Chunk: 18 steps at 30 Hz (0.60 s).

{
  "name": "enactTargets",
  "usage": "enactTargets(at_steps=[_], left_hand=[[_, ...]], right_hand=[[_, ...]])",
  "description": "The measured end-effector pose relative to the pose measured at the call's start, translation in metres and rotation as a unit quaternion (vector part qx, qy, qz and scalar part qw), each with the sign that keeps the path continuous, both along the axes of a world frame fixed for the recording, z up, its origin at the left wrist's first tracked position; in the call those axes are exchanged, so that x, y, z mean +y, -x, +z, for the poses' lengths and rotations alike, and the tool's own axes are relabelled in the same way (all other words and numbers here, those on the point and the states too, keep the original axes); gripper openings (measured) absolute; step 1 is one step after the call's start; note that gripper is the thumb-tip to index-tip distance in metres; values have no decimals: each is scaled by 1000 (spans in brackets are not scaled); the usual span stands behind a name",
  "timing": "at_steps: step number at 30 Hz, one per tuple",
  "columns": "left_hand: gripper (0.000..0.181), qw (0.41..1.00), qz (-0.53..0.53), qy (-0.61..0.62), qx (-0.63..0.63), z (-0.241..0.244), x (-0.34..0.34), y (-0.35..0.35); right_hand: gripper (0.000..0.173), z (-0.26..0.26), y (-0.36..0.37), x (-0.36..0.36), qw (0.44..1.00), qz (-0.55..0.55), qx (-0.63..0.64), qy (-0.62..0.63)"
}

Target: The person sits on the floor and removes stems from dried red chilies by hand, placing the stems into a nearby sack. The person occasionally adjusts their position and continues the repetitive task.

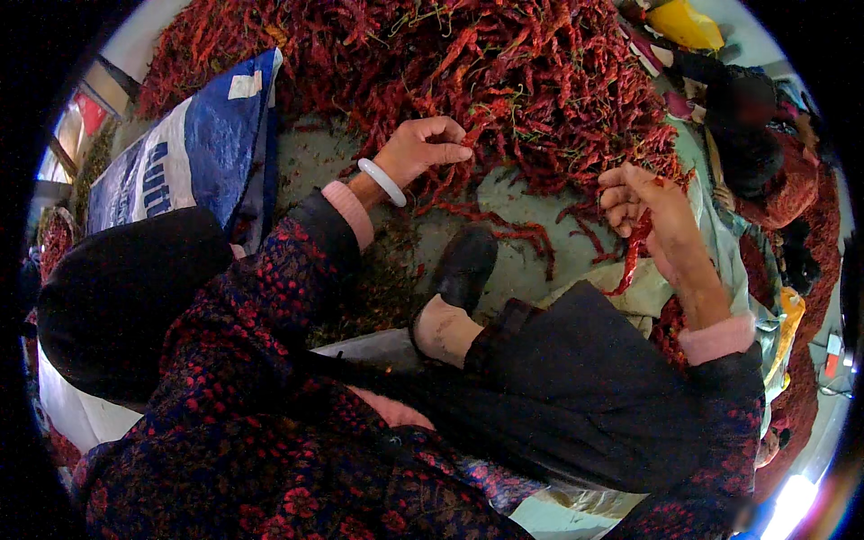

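Observation:
A large heap of dried red chilli peppers [540,101], some with pale stems, spreads over the floor before me. At its near edge my left hand [422,152], with a white bangle [382,182] at the wrist, pinches a red chilli [469,138] between thumb and forefinger. Farther right my right hand [651,202] is loosely curled around a dried red chilli [632,260], which hangs down below the palm. How many chillies this hand holds is partly hidden by the fingers. A few loose chillies [526,233] lie on the floor between the two hands.
A blue and white woven sack [223,128] bearing writing stands on the left. My shoe [466,260] and bent knee lie between my arms. A pale sack [628,287] with chillies beside it is under my right forearm. Another person [776,182] sits at the right.

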State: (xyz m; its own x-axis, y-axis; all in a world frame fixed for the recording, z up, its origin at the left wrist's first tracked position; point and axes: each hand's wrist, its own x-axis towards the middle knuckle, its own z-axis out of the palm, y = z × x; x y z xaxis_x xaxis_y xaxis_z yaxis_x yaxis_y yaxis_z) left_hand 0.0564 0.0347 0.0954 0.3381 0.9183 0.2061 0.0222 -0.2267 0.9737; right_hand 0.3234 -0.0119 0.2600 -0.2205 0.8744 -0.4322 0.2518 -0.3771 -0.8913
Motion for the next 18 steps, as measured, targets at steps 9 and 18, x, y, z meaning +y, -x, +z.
enactTargets(at_steps=[9,18], left_hand=[[19,940,83,-325,61,56,-21,-24],[30,789,12,-592,165,71,-56,-53]], right_hand=[[38,-16,17,-9,995,-33,55,73],[39,-29,28,-21,986,-27,140,87]])
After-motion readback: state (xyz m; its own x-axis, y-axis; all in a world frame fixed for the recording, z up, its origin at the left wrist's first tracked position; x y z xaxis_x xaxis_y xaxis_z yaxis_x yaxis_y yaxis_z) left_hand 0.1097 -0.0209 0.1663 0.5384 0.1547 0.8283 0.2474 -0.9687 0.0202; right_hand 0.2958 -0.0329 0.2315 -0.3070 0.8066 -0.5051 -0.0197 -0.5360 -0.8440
